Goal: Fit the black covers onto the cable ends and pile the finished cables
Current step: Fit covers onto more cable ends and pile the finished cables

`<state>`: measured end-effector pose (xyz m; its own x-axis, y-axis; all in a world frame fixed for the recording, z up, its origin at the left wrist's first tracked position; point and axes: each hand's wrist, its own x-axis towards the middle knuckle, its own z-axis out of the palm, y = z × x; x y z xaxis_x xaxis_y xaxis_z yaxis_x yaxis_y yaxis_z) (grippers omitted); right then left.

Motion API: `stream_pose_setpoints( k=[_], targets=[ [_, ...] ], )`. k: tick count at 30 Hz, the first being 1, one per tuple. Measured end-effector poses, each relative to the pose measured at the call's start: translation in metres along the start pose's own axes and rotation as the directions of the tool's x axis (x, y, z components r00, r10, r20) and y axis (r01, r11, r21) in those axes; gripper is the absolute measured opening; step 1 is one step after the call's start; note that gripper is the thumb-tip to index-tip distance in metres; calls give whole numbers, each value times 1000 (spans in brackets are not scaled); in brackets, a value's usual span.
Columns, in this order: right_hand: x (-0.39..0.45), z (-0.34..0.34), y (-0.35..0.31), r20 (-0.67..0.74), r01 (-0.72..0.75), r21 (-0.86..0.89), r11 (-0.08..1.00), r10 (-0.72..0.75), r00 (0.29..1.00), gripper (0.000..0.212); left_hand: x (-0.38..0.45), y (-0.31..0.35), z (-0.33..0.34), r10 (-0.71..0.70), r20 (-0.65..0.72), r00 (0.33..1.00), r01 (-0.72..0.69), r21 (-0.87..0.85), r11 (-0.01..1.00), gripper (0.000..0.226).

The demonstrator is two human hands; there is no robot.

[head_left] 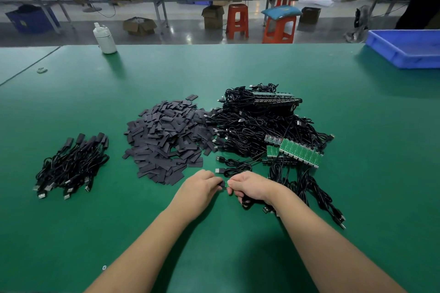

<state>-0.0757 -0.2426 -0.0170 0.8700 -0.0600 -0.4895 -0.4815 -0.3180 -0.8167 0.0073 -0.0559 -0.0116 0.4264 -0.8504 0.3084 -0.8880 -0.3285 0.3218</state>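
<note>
A heap of flat black covers [166, 140] lies in the middle of the green table [238, 66]. Right of it sits a tangle of black cables [257, 126] with small green boards [300, 151] on their ends. A smaller pile of covered cables [71, 164] rests at the left. My left hand [200, 185] pinches a black cover [222, 184] just in front of the heap. My right hand [250, 187] grips a cable [247, 203], its green end meeting the cover between both hands' fingertips. The cable loops out below my right hand.
A white bottle [105, 39] stands at the table's far left edge. A blue plastic bin [404, 51] sits at the far right corner. Loose cables [319, 195] trail right of my right wrist. Orange stools and cardboard boxes stand on the floor beyond.
</note>
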Motion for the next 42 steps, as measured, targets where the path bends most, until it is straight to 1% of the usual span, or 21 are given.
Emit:
stream_pose_setpoints(
  k=[4, 8, 11, 14, 15, 16, 18, 19, 21, 23, 25, 27, 28, 31, 36, 42],
  targets=[
    [-2, 1, 0, -13, 9, -3, 1000, -9, 1000, 33, -1, 5, 2, -11, -42, 999, 12, 24, 1000, 11],
    [-5, 3, 0, -33, 29, 4, 1000, -29, 999, 30, -1, 5, -1, -39, -43, 998, 41, 31, 999, 8],
    [-9, 4, -4, -30, 30, -26, 999, -30, 999, 23, -3, 3, -4, -15, -44, 999, 18, 72, 997, 14],
    [-8, 5, -10, -49, 21, 5, 1000, -21, 999, 11, -5, 3, -4, 21, -65, 998, -15, 96, 995, 13],
    [-8, 5, -11, -74, 24, -25, 999, -26, 997, 5, -5, 2, -3, 29, -66, 997, -23, 89, 996, 13],
    [-8, 4, -13, -112, 32, -96, 995, -43, 993, 2, -6, 2, -2, 35, -61, 998, -30, 79, 996, 13],
    [-8, 4, -16, -184, 26, -305, 952, -86, 979, 14, -7, 1, -2, 31, -49, 998, -28, 59, 998, 22],
    [-9, 5, -18, -200, 18, -360, 933, -96, 975, 18, -7, 0, -2, 23, -49, 999, -21, 52, 998, 29],
    [-9, 11, -19, -200, 20, -349, 937, -95, 975, 18, -7, -1, -3, 23, -50, 999, -20, 46, 999, 32],
    [-12, 17, -20, -186, 31, -306, 951, -92, 978, 10, -8, -3, -3, 41, -40, 998, -39, 46, 998, 27],
    [-14, 20, -21, -153, 46, -210, 977, -80, 985, 5, -9, -7, -3, 33, -24, 999, -32, 21, 999, 23],
    [-17, 21, -21, -97, 50, -120, 991, -62, 993, 14, -12, -12, -3, -12, 1, 1000, 12, -43, 999, 21],
    [-18, 20, -21, -74, 45, -115, 992, -53, 996, 20, -13, -15, -3, -32, 13, 999, 33, -75, 997, 22],
    [-16, 21, -20, -59, 37, -157, 987, -47, 997, 25, -16, -19, -2, -27, 38, 999, 30, -105, 994, 23],
    [-9, 28, -18, -123, -10, -204, 979, -15, 992, 28, -19, -22, -3, -1, 34, 999, 6, -131, 991, 21],
    [-10, 26, -19, -94, -8, -263, 965, -17, 995, 30, -24, -20, -1, -34, -14, 999, 30, -226, 974, 16]
  ],
)
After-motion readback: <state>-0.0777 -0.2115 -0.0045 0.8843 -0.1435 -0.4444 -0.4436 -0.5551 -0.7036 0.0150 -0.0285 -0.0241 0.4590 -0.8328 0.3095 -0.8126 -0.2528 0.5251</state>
